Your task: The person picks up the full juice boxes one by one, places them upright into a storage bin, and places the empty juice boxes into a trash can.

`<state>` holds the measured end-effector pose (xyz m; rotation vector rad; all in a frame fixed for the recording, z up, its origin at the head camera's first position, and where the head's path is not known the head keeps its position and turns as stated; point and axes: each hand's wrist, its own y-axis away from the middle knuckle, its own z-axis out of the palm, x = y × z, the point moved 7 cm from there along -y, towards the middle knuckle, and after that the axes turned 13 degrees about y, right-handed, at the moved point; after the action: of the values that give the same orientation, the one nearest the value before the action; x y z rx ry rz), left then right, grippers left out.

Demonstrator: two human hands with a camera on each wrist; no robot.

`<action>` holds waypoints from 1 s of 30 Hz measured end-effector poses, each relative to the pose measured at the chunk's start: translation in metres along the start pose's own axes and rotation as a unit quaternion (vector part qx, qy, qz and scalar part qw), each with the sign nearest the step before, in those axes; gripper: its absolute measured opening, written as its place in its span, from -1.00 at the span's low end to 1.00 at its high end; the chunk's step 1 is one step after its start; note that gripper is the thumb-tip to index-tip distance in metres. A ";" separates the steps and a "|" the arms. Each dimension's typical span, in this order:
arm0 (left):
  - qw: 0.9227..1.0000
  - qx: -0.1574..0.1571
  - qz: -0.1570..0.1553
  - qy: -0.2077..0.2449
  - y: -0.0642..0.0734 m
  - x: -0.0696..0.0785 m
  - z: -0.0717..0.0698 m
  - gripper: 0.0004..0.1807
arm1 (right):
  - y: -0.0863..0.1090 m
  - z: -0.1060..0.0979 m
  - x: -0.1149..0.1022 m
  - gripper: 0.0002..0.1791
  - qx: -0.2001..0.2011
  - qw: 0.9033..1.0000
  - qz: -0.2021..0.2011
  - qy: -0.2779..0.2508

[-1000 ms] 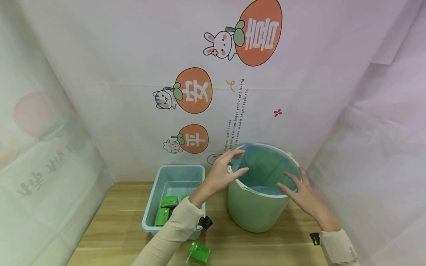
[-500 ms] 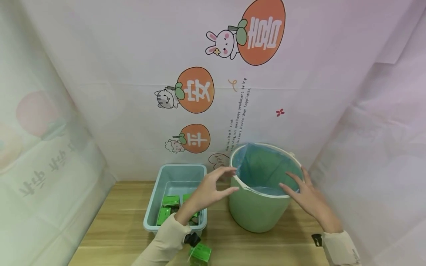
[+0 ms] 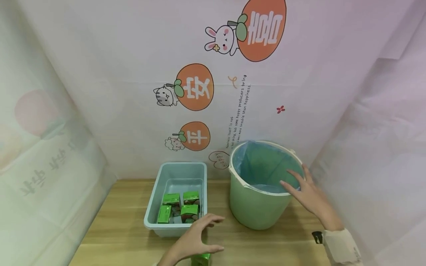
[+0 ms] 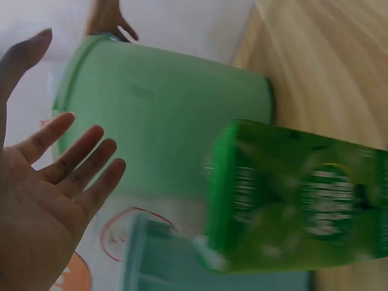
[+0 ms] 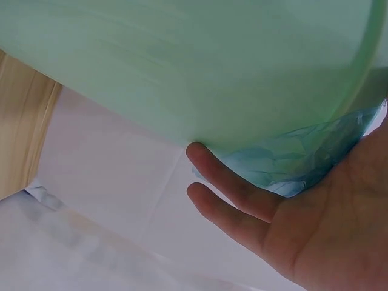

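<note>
My left hand (image 3: 193, 240) hovers over the table with thumb and fingers spread, holding nothing. Just past it is a green printed box (image 4: 291, 200), partly hidden by the hand in the head view. My right hand (image 3: 311, 197) straddles the right rim of a pale green bucket (image 3: 257, 208), loosely spread. Its thumb and one finger reach over the opening, while other fingers lie straight along the outside in the right wrist view. A thin blue plastic bag (image 5: 291, 160) lines the bucket and folds over the rim beside that hand.
A light blue plastic basin (image 3: 181, 171) stands left of the bucket, with several green boxes (image 3: 189, 212) inside. Both containers are on a wood-grain table (image 3: 110, 221). Printed white cloth (image 3: 133, 74) encloses the back and sides.
My left hand has moved from the bucket's left rim down toward the near table, beside the loose green box. The right hand has stayed at the rim.
</note>
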<state>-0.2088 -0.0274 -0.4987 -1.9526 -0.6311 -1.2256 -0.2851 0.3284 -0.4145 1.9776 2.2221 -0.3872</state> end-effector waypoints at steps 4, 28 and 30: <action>1.000 -0.016 -0.015 0.017 0.022 -0.022 0.006 -0.29 | 0.000 0.000 -0.001 -0.09 -0.002 1.000 -0.002 0.005; 0.963 -0.016 0.185 -0.194 0.062 -0.174 0.038 -0.61 | 0.010 0.001 0.001 -0.12 -0.004 1.000 0.002 -0.001; 0.961 -0.013 0.197 -0.191 0.060 -0.158 0.037 -0.59 | 0.010 0.000 0.002 -0.12 -0.001 1.000 0.001 0.000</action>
<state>-0.2128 -0.0385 -0.6710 -2.2249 -0.3810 -0.6207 -0.2756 0.3310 -0.4158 1.9796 2.2190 -0.3833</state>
